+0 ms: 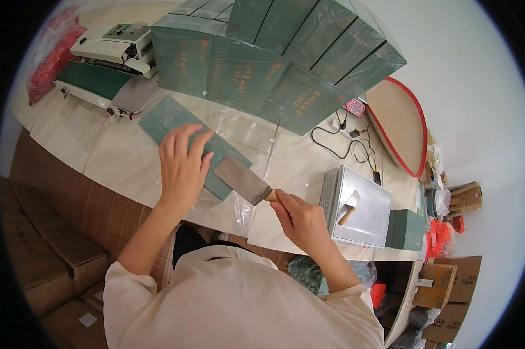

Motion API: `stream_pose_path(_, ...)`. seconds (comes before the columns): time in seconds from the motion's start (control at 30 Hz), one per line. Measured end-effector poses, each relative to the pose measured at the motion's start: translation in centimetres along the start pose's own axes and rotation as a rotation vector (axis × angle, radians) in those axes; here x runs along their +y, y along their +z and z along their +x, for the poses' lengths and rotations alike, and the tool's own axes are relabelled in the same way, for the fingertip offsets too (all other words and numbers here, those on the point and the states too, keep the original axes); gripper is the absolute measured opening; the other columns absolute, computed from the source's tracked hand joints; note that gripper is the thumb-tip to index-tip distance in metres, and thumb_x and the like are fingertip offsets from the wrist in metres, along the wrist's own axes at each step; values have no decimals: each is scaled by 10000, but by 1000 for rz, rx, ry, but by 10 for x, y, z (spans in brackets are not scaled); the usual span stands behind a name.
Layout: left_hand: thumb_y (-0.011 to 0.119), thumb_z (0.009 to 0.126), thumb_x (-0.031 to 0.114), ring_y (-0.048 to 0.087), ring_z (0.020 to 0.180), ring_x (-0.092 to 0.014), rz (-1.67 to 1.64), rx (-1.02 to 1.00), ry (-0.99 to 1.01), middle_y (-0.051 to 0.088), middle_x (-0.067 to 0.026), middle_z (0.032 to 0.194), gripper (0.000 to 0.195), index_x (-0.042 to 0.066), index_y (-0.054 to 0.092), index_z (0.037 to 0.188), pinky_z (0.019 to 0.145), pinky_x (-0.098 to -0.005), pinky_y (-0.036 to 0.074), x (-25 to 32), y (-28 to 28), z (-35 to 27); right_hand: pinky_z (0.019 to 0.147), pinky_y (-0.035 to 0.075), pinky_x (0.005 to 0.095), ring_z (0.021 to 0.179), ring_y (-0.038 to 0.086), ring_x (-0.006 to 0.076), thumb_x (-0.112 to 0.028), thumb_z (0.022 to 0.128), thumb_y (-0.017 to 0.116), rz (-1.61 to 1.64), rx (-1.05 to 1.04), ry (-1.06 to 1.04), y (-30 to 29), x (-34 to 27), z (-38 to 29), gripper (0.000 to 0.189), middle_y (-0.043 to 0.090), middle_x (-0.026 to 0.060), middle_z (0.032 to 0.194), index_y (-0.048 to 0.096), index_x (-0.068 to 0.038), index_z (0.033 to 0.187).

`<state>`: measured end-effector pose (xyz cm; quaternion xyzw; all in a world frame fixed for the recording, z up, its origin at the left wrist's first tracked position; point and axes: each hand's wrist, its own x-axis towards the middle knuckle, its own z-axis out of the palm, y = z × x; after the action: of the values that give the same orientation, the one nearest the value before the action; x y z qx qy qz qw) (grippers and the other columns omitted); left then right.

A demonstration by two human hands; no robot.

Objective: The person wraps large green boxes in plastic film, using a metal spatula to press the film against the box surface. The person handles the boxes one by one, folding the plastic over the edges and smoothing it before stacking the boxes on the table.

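A green box [227, 150] in clear plastic film lies slantwise on the pale marbled table. My left hand [182, 163] is over its left part, fingers spread and slightly curled; whether the fingertips touch it I cannot tell. In my right hand [298, 218] is the wooden handle of a wide flat metal scraper [243, 179], its blade reaching over the lower right part of the box. Loose clear film [240, 209] sticks out from under and beside the box. A smaller trowel-like scraper with a wooden handle [351, 207] rests on a silver metal hotplate-like appliance [376, 218] at the right.
Film-wrapped green boxes [245, 78] are stacked along the back. A band sealing machine [109, 56] stands at the back left, cables [345, 150] and a power strip at the right. Past them leans a red-rimmed board [398, 122]. Cardboard boxes [48, 261] stand at the lower left.
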<state>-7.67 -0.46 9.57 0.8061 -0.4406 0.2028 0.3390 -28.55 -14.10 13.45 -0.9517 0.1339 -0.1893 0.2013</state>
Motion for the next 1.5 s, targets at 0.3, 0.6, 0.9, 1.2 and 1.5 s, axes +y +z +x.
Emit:
stream_pose_path(0.3, 687, 764, 20, 558, 1114, -230, -55, -32, 202, 585, -20, 1009, 154, 98, 620, 879, 1058, -490, 335, -17, 7, -8, 455, 463, 370, 536, 601, 286, -196, 926, 619, -26, 20, -47, 13, 7, 25, 168, 657, 71, 722, 616, -76, 1043)
stream_pose_path(0.6, 664, 770, 49, 579, 1068, -196, -4, -9, 240, 589, 2, 939, 113, 117, 645, 858, 1025, -473, 377, -19, 9, -8, 450, 458, 364, 549, 613, 270, -211, 933, 609, 24, 44, -91, 14, 12, 30, 164, 655, 58, 724, 610, -85, 1038)
stream_pose_path(0.9, 716, 732, 35, 586, 1030, -213, -7, 65, 211, 572, -8, 938, 167, 117, 664, 869, 973, -466, 416, -16, 7, -15, 523, 509, 353, 632, 658, 278, -182, 906, 652, -5, -4, 20, 10, 7, 10, 205, 699, 100, 837, 645, -34, 1047)
stream_pose_path(1.2, 685, 774, 10, 573, 933, -260, -104, 45, 157, 580, -43, 937, 149, 88, 658, 899, 889, -434, 420, -9, 1, -4, 461, 475, 359, 549, 625, 271, -210, 916, 638, -12, 17, -50, 13, 2, 20, 187, 683, 70, 764, 623, -57, 1022)
stream_pose_path(1.5, 706, 734, -23, 552, 866, -260, -159, 27, 151, 574, -45, 912, 199, 80, 669, 900, 796, -385, 422, -10, -5, 0, 504, 458, 325, 523, 594, 255, -142, 907, 655, 172, -46, 299, -59, -4, -29, 177, 625, 140, 681, 664, -5, 1018)
